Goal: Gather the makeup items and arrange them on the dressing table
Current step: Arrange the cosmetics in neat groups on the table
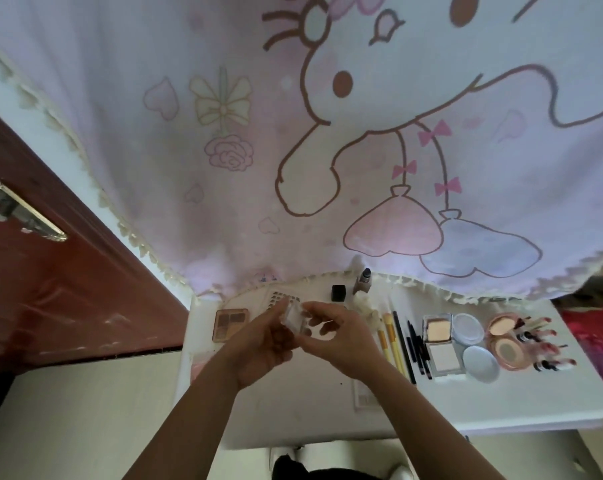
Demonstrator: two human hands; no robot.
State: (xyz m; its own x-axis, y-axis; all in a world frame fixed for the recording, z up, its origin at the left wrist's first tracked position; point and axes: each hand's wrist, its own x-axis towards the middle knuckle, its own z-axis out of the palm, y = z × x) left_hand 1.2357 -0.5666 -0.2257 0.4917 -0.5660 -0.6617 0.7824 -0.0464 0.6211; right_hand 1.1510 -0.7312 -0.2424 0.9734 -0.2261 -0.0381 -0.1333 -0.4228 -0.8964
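Holds a small clear case (290, 317) in both hands, just above the white table (501, 400).
Grips it from the left with the curled left hand (269, 342) and pinches its right edge with the right hand (341, 336). Laid out on the table below a cartoon-print curtain (224, 185): eyeshadow palette (230, 323) at left, black cube (338, 292) and foundation bottle (362, 281) behind, then brushes (388, 337), dark pencils (416, 344), open compacts (438, 356) and lipsticks (542, 341) to the right.

- Far left on the desk (466, 403): eyeshadow palette (230, 323).
- Running rightward: brushes (388, 337), pencils (414, 344), square compacts (438, 341), round compact (504, 337), lipsticks (542, 341).
- Behind them, foundation bottle (362, 280) against the curtain (328, 133).
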